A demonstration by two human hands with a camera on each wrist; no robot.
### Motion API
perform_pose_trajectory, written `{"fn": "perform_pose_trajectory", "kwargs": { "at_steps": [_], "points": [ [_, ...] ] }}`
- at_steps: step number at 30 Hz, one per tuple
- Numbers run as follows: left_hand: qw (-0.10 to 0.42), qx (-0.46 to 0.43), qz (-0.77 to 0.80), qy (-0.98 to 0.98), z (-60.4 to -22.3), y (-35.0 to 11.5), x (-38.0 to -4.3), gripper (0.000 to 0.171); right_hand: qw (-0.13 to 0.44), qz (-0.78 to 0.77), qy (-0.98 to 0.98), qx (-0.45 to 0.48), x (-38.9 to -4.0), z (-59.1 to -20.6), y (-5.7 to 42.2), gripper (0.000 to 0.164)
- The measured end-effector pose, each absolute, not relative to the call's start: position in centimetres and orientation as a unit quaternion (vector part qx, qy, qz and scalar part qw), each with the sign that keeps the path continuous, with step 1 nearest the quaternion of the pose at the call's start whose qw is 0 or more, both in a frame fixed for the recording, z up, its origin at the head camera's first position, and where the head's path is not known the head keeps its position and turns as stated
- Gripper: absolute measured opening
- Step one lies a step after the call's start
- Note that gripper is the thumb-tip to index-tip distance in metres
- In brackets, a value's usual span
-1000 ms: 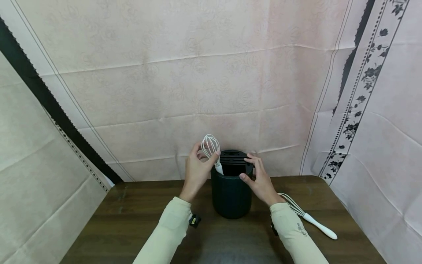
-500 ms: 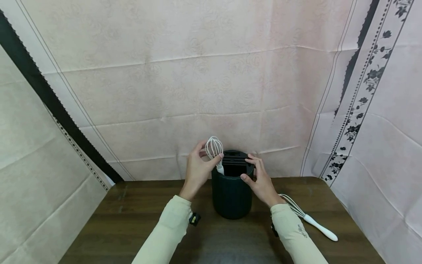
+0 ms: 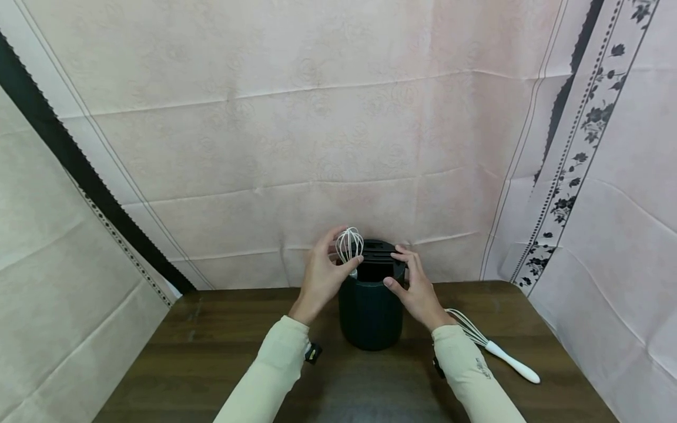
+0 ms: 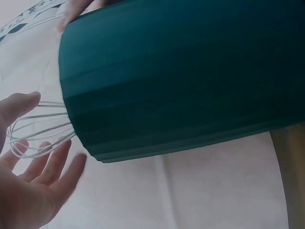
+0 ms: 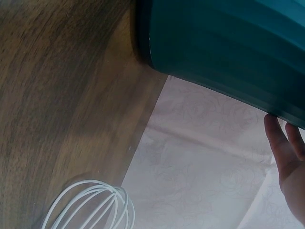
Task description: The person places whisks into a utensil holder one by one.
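Observation:
A dark green, ribbed utensil holder (image 3: 370, 320) stands upright on the table, with a slotted black insert (image 3: 376, 251) across the back of its mouth. My left hand (image 3: 319, 276) holds a small white whisk (image 3: 349, 242) by its wire head, thumb on the near side and fingers behind. The whisk's handle is down inside the holder, hidden by the wall; in the left wrist view its wires (image 4: 47, 115) stick out past the rim. On the opposite side my right hand (image 3: 420, 294) steadies the holder, thumb at the front rim and fingers at the back.
A second white whisk (image 3: 510, 359) lies on the brown wooden table (image 3: 222, 358), beside my right forearm. Pale cloth (image 3: 296, 135) hangs close behind the table and along both sides.
My left hand has moved right and the whisk has gone lower, its handle now out of sight in the holder and its wire head more upright. My right hand has stayed on the rim.

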State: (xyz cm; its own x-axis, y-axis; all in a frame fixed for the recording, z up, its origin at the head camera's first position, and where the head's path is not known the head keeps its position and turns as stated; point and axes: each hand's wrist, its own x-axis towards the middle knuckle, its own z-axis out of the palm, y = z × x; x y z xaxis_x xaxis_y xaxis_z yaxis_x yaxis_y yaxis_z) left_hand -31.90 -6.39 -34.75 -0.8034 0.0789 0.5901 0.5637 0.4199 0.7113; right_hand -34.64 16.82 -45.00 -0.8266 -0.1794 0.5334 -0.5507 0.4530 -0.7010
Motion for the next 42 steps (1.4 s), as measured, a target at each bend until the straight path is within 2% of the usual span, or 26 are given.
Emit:
{"fn": "perform_pose_trajectory", "kwargs": {
  "at_steps": [13,26,34,42],
  "points": [
    [0.254,-0.208,-0.416,-0.848,-35.1,-6.0,-31.8,0.068,0.198,0.47,-0.833,0.214,-34.8,-44.8,16.8,0.061],
    [0.217,-0.2,-0.391,-0.871,-36.0,-5.5,-31.7,0.067,0.196,0.472,-0.833,0.214,-34.7,-44.9,16.9,0.061],
    [0.215,-0.193,-0.382,-0.878,-36.2,-5.3,-31.4,0.055,0.2,0.474,-0.831,0.213,-34.6,-44.9,16.9,0.061],
    [0.222,-0.186,-0.39,-0.874,-35.9,-5.2,-31.1,0.051,0.196,0.48,-0.828,0.214,-34.5,-45.0,16.8,0.061]
  ]
}}
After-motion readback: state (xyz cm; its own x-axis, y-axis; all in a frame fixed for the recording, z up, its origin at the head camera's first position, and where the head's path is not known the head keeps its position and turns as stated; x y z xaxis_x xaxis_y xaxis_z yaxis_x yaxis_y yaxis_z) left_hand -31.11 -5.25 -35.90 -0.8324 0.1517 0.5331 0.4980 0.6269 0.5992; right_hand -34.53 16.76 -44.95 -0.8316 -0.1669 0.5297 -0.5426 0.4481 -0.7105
